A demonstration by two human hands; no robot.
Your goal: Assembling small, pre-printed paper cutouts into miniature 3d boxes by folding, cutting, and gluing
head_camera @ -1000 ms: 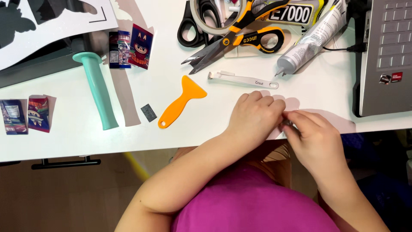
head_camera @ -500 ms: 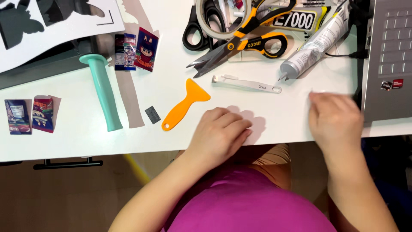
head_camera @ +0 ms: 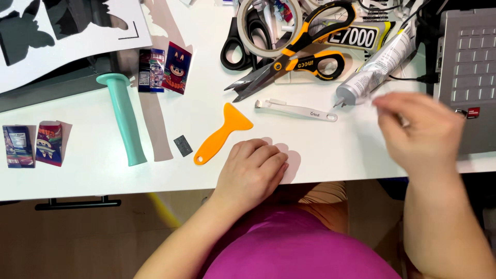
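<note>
The left hand point(head_camera: 252, 171) lies palm down with fingers curled, holding nothing, at the table's point(head_camera: 330, 150) near edge, just right of the orange scraper point(head_camera: 223, 133). The right hand point(head_camera: 421, 132) hovers blurred near the right edge, fingers loosely bent; whether it pinches anything cannot be told. The glue tube's point(head_camera: 377, 64) tip and the white weeding tool point(head_camera: 297, 109) lie just beyond, with bare tabletop between the hands.
</note>
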